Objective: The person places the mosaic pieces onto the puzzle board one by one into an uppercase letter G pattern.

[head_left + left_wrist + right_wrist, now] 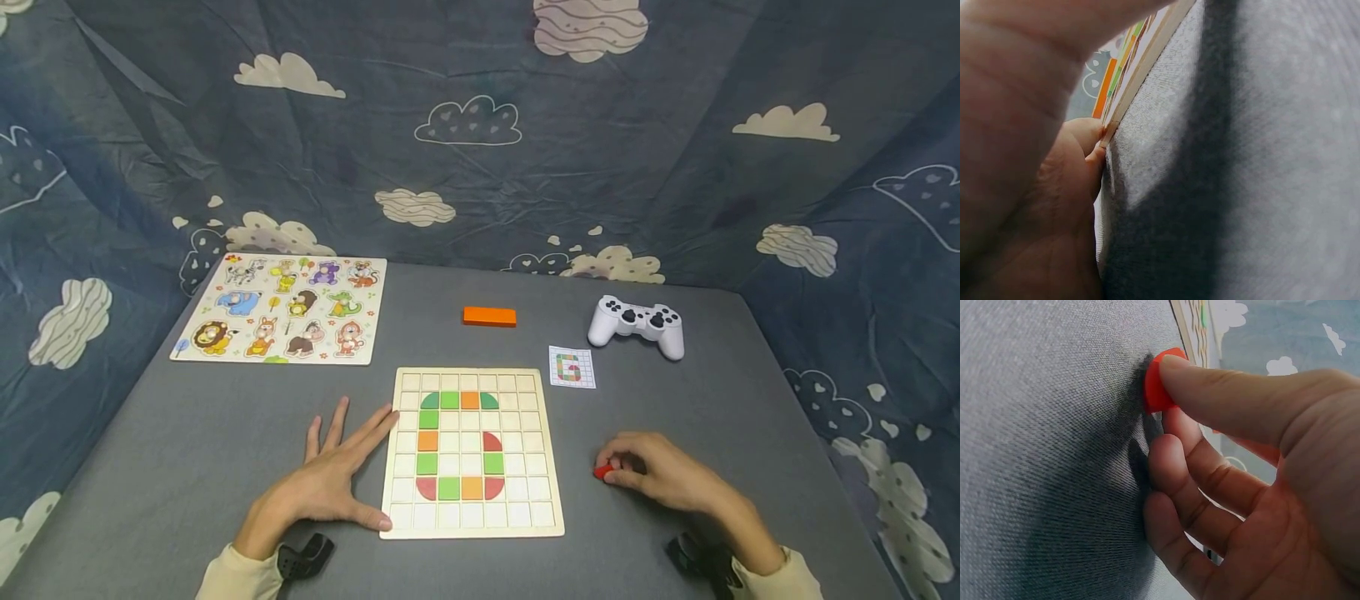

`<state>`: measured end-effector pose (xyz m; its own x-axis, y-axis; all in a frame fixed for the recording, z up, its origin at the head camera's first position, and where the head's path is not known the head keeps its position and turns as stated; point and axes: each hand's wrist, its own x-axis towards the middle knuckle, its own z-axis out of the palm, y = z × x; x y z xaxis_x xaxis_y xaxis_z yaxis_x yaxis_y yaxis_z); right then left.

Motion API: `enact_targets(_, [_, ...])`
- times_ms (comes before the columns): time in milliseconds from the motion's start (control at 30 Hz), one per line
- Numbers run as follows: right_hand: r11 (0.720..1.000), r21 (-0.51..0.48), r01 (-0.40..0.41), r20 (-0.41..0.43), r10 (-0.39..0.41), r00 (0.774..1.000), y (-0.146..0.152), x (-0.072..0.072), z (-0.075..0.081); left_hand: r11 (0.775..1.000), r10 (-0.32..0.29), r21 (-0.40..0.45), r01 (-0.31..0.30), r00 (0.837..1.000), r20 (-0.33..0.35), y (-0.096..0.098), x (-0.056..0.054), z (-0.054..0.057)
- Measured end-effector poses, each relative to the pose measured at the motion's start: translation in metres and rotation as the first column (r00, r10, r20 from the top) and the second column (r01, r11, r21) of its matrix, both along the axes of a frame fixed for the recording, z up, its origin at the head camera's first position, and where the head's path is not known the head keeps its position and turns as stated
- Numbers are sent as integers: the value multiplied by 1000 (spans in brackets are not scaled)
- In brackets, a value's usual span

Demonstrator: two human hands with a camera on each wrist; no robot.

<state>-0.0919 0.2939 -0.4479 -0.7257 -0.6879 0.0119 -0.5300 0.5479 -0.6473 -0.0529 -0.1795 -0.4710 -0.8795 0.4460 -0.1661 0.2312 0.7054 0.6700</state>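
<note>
A wooden grid board (519, 490) lies in the middle of the table, with green, orange and red tiles forming an open, G-like outline in its white cells. Along its left edge, my left hand (330, 482) spreads wide, a fingertip at the upper part and the thumb near the lower corner. The left wrist view shows the board's edge (1141, 81) against the fingertips. Right of the board, my right hand (663, 471) pinches a small red tile with a rounded side (1157, 386) between thumb and forefinger, close over the grey cloth. The other right fingers are curled beneath.
A small printed card (572, 367) with a coloured grid pattern lies by the board's upper right corner. Behind it sits a white game controller (637, 323). An orange block (489, 317) is at the back, and an animal puzzle board (288, 335) at the back left.
</note>
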Motion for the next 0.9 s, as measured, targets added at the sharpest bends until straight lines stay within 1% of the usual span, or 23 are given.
enact_targets(233, [998, 32, 61, 27, -62, 998, -7, -2, 3, 1000, 1, 4, -1, 1000, 1, 0, 0, 0])
enact_targets(500, [997, 25, 68, -7, -68, 998, -20, -6, 7, 1000, -2, 5, 2, 1000, -1, 0, 0, -1])
enact_targets(600, [997, 31, 71, -4, -71, 998, -27, -9, 9, 1000, -1, 9, 1, 1000, 1, 1, 0, 0])
enact_targets(767, [994, 58, 88, 25, -90, 996, -38, -14, 14, 1000, 1, 11, -1, 1000, -5, 1, 0, 0])
enact_targets(900, [994, 68, 88, 20, -89, 996, -51, -18, 16, 1000, 2, 8, -2, 1000, -1, 0, 1, 1])
